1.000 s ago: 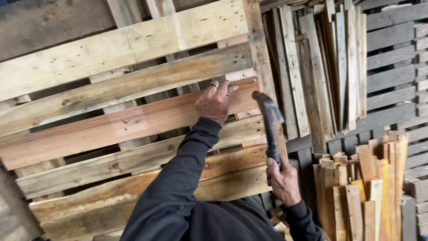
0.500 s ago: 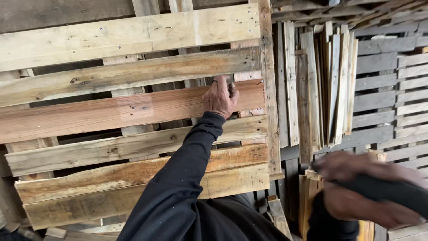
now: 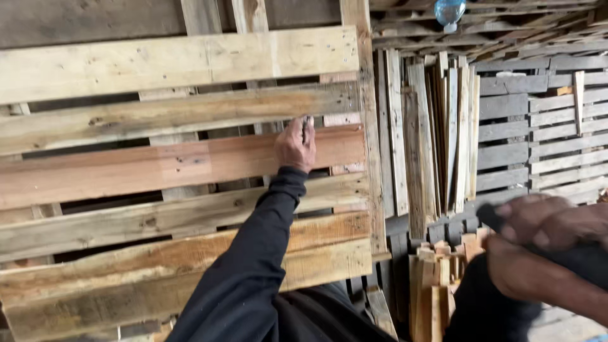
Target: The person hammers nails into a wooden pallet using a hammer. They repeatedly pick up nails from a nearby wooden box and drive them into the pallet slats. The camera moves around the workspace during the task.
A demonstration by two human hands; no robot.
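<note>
A wooden pallet [image 3: 158, 63] stands upright in front of me, built of pale and reddish slats. My left hand [image 3: 296, 144], in a black sleeve, reaches up and grips the top edge of the reddish slat [image 3: 158, 168] near the pallet's right end. My right hand [image 3: 544, 250] is close to the camera at the lower right, blurred, and closed around the dark handle of a hammer [image 3: 586, 261]. The hammer's head is out of view.
Loose planks [image 3: 437, 139] lean upright just right of the pallet. Short pale offcuts [image 3: 437, 278] stand bundled below them. Grey stacked pallets [image 3: 544, 133] fill the right side. A clear plastic bottle [image 3: 449, 11] sits at the top edge.
My right hand with the hammer has swung from beside the pallet's right edge down and back towards the camera. My left hand has stayed on the reddish slat.
</note>
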